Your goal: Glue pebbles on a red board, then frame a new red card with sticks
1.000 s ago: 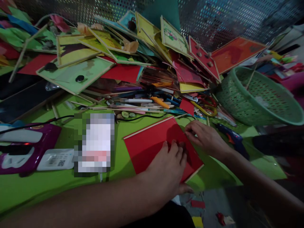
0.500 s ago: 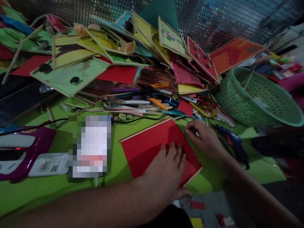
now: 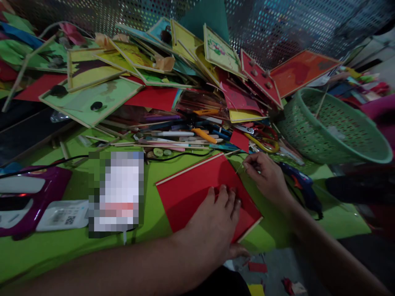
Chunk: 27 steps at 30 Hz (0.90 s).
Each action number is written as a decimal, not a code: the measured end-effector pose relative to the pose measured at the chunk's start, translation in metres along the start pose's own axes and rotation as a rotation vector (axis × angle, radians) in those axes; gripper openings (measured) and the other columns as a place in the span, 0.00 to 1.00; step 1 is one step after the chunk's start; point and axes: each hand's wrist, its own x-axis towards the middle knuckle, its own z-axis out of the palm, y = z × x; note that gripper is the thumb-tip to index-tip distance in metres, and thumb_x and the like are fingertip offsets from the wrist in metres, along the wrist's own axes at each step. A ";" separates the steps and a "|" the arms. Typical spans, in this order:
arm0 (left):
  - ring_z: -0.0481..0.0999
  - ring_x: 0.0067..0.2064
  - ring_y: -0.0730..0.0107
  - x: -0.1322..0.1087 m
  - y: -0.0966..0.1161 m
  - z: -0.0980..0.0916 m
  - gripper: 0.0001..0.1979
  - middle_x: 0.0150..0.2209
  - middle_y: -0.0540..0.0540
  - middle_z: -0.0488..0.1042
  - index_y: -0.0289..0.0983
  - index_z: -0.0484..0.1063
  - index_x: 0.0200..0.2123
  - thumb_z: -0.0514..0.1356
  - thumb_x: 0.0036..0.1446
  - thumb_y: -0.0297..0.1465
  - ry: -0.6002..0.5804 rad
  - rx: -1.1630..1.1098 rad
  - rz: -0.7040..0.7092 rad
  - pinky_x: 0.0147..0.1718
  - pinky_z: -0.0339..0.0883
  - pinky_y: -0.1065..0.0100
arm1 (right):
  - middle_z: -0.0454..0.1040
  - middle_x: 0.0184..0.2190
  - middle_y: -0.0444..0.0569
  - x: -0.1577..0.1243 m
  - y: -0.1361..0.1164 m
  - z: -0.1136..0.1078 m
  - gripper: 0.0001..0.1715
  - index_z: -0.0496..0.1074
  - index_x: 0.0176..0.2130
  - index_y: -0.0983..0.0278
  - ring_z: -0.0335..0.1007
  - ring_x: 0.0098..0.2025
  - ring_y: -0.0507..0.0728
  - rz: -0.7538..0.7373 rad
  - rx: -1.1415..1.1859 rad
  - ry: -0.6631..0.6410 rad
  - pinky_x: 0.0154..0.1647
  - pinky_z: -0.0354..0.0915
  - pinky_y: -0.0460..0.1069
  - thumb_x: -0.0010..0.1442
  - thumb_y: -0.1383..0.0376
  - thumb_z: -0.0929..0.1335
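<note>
A red sheet of card (image 3: 191,185) lies at an angle on the green table, with a thin wooden stick (image 3: 188,168) along its far edge and another along its near right edge. My left hand (image 3: 212,218) rests flat on the card, fingers stretched out. Just off the card's right edge, my right hand (image 3: 265,174) pinches a thin pale strand (image 3: 238,168) that runs toward the edge; what it is made of I cannot tell. A blue glue gun (image 3: 300,185) lies right of my right hand.
Framed coloured cards (image 3: 95,100) pile up along the back. Before them lie pens, sticks and scissors (image 3: 262,142). A green basket (image 3: 333,131) stands at right, a blurred-out device (image 3: 123,189) and a purple-and-white device (image 3: 46,193) at left. A black cable (image 3: 182,155) crosses behind the card.
My right hand has moved slightly up and away from the card's edge, and the thin strand now shows stretched from its fingertips. The left hand stays put on the card.
</note>
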 end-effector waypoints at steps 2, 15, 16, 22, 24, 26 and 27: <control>0.63 0.69 0.39 0.000 0.000 0.000 0.48 0.70 0.31 0.63 0.27 0.63 0.69 0.50 0.64 0.62 -0.006 0.000 -0.002 0.62 0.62 0.45 | 0.74 0.34 0.48 0.000 0.000 0.000 0.05 0.68 0.37 0.58 0.71 0.34 0.59 0.013 0.016 0.009 0.35 0.66 0.54 0.68 0.62 0.65; 0.63 0.69 0.40 0.000 0.000 0.002 0.47 0.70 0.31 0.64 0.28 0.63 0.70 0.51 0.64 0.62 0.004 0.010 0.001 0.63 0.61 0.45 | 0.74 0.34 0.48 -0.001 0.009 -0.001 0.05 0.69 0.39 0.58 0.72 0.35 0.59 0.095 0.019 0.100 0.36 0.67 0.54 0.68 0.60 0.66; 0.63 0.69 0.40 0.000 0.000 0.002 0.47 0.70 0.31 0.64 0.28 0.63 0.69 0.51 0.64 0.62 0.009 0.007 0.000 0.63 0.62 0.45 | 0.74 0.34 0.48 -0.002 0.010 -0.001 0.06 0.69 0.39 0.58 0.72 0.35 0.59 0.109 0.026 0.101 0.36 0.66 0.54 0.68 0.60 0.67; 0.64 0.68 0.41 0.000 0.000 0.001 0.47 0.70 0.31 0.63 0.28 0.64 0.69 0.52 0.64 0.62 0.033 0.003 -0.002 0.61 0.62 0.47 | 0.70 0.30 0.43 -0.001 0.024 -0.005 0.07 0.69 0.40 0.58 0.68 0.29 0.56 0.203 0.097 0.264 0.33 0.64 0.52 0.68 0.57 0.68; 0.65 0.67 0.41 -0.001 -0.001 0.000 0.46 0.69 0.32 0.65 0.29 0.66 0.68 0.52 0.64 0.61 0.050 0.004 0.002 0.61 0.63 0.47 | 0.71 0.29 0.43 0.000 0.026 -0.009 0.09 0.69 0.38 0.58 0.68 0.29 0.57 0.176 0.074 0.261 0.33 0.64 0.52 0.68 0.56 0.67; 0.65 0.66 0.41 -0.001 -0.002 -0.001 0.43 0.68 0.33 0.67 0.30 0.69 0.66 0.52 0.65 0.60 0.063 0.009 0.015 0.60 0.63 0.47 | 0.72 0.30 0.45 0.000 0.024 -0.013 0.11 0.69 0.35 0.57 0.70 0.33 0.59 0.099 0.015 0.182 0.36 0.66 0.54 0.69 0.56 0.66; 0.66 0.66 0.41 -0.001 -0.003 -0.002 0.42 0.67 0.34 0.68 0.31 0.70 0.65 0.53 0.65 0.60 0.070 0.012 0.021 0.59 0.63 0.47 | 0.73 0.32 0.47 -0.001 0.021 -0.015 0.12 0.69 0.33 0.57 0.72 0.36 0.60 0.052 -0.017 0.147 0.39 0.67 0.56 0.70 0.57 0.66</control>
